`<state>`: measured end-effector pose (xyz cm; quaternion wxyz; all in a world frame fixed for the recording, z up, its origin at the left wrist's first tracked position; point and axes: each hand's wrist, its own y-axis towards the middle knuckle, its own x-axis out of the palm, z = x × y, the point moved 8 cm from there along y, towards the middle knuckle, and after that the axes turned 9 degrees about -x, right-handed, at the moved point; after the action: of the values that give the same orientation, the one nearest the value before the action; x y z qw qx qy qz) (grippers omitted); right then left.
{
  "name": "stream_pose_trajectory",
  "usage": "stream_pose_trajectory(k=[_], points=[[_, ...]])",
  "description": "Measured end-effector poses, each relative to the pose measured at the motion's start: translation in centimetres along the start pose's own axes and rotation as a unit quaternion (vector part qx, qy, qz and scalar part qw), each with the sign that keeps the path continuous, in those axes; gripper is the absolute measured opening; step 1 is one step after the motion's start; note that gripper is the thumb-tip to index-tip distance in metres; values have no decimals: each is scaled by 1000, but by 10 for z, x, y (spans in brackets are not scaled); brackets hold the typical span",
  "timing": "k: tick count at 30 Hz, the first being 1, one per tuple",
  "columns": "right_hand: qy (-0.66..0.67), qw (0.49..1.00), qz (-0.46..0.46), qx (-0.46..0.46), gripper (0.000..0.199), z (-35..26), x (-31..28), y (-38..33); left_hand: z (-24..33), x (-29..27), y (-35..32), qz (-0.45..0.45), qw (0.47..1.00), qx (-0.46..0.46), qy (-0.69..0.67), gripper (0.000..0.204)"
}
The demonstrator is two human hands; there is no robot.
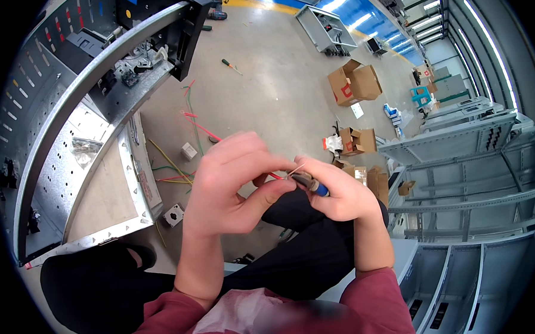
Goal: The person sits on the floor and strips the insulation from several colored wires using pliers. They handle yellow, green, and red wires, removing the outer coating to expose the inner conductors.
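My left hand (235, 183) pinches a red wire (208, 132) between thumb and forefinger. The wire's far part runs up and left beyond the knuckles, and its near end comes out toward my right hand. Closed around a pair of pliers with a blue handle (321, 190) is my right hand (340, 190). The dark plier jaws (301, 178) meet the wire end beside my left fingertips, where a thin bare copper strand sticks out. Whether the jaws grip the wire is too small to tell. Both hands meet above my dark-trousered legs.
At the left stands an open metal cabinet frame (93, 136) with mechanisms inside. Loose green and yellow wires (170, 162), a small white box (188, 151) and a screwdriver (229, 65) lie on the floor. Cardboard boxes (353, 82) and grey cabinet frames (459, 185) stand right.
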<state>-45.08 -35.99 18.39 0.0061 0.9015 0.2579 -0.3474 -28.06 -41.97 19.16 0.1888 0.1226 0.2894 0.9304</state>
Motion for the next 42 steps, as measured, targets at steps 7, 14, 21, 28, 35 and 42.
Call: stream_pose_trajectory(k=[7,14,21,28,35,42], points=[[145,980,77,115,45,-1,5,-4,1,-17,-16,165,979,86,78,17],[189,966,91,152,53,4,19,-6,-28,0,-28,242,969,44,33,15],[148,977,72,132,37,-18,27,-4,-12,11,-35,236,961,120,75,15],[124,984,69,109,38,-25,29,-8,3,10,-38,225,959,134,106,18],[107,990,66,64,29,-28,26,-6,4,7,-38,224,960,139,90,20],[232,953,130,147,11,21,17,1,-25,3,-16,197,977,44,64,12]])
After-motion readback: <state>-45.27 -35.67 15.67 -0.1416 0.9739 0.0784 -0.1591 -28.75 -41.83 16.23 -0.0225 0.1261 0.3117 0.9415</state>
